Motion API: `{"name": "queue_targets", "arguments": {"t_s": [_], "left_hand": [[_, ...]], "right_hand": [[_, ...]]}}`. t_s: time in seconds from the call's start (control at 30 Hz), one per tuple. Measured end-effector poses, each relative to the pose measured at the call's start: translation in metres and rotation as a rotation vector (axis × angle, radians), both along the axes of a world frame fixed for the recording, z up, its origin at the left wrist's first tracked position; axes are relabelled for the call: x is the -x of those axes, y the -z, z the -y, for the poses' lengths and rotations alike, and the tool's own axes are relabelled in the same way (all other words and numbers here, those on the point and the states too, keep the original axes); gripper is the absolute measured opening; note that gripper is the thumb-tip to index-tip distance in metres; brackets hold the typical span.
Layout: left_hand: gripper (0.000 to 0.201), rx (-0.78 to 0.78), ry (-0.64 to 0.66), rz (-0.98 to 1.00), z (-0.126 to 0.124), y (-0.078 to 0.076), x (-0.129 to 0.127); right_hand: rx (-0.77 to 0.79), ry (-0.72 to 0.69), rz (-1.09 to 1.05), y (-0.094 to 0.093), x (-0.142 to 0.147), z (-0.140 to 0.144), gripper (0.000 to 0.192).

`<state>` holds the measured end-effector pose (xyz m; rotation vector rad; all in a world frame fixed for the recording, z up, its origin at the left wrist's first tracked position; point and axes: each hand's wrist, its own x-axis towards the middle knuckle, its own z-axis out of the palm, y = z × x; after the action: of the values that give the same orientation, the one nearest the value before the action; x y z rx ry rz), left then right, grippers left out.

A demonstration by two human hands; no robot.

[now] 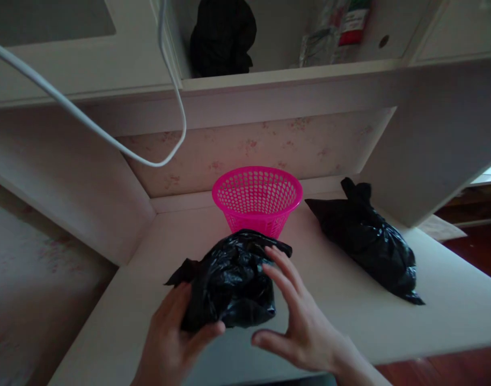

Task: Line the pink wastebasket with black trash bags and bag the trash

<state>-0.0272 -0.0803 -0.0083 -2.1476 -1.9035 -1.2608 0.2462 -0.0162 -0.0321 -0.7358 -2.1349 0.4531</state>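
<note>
From the head view, looks to be at the step of taking hold of a crumpled black bag (pixel 237 284) just in front of the pink basket (pixel 255 224), over the white worktop (pixel 309 268). Grips the bag's left side with the left hand (pixel 170 327), in front and to the left of the basket, with the thumb round the near edge. Holds the right hand (pixel 303 324) open, in front and to the right of the basket, with the thumb spread wide from the fingers. Cannot tell whether touching the bag with those fingertips or only hovering beside it. Calls next, most likely, for closing the right hand on the bag to even out the hold, gently enough to spare the thin-looking plastic and without knocking the basket close behind.

Looks glossy and deeply wrinkled, bulging in the middle, with a pointed corner jutting left and a loose flap reaching right, just below the basket's front. Cannot tell whether lifted or resting on the worktop, nor what fills the bag.

To the right of the basket, note a second bag (pixel 361 241), black and tied, well apart from the left hand.
</note>
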Motion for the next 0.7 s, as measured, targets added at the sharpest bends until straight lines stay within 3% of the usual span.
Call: {"name": "queue_targets", "arguments": {"t_s": [0.07, 0.17, 0.2, 0.27, 0.4, 0.5, 0.6, 0.7], "left_hand": [[0.071, 0.061, 0.155, -0.046, -0.004, 0.002, -0.007], [0.092, 0.036, 0.252, -0.114, -0.006, 0.009, -0.005], [0.098, 0.014, 0.264, -0.123, -0.006, 0.012, -0.002], [0.095, -0.016, 0.256, -0.14, -0.006, 0.015, 0.006], [0.04, -0.13, 0.124, -0.217, -0.005, 0.017, 0.023], [0.036, -0.13, 0.053, -0.193, -0.008, 0.017, 0.023], [0.036, -0.062, 0.119, -0.134, -0.012, 0.011, 0.008], [0.043, -0.065, 0.216, -0.09, -0.014, -0.002, -0.011]], "right_hand": [[-0.089, -0.05, 0.027, -0.007, 0.018, 0.002, 0.085], [-0.112, -0.079, -0.017, -0.006, 0.029, -0.003, 0.022], [-0.078, -0.081, -0.054, -0.003, 0.027, -0.006, 0.013], [0.036, -0.049, -0.171, 0.004, 0.019, -0.011, 0.017], [0.282, 0.139, -0.443, 0.02, -0.003, -0.012, 0.019], [0.371, 0.162, -0.467, 0.028, -0.004, 0.01, 0.023], [0.312, 0.07, -0.291, 0.041, 0.021, 0.038, 0.052], [0.131, 0.138, -0.216, 0.059, 0.056, 0.046, 0.076]]}}
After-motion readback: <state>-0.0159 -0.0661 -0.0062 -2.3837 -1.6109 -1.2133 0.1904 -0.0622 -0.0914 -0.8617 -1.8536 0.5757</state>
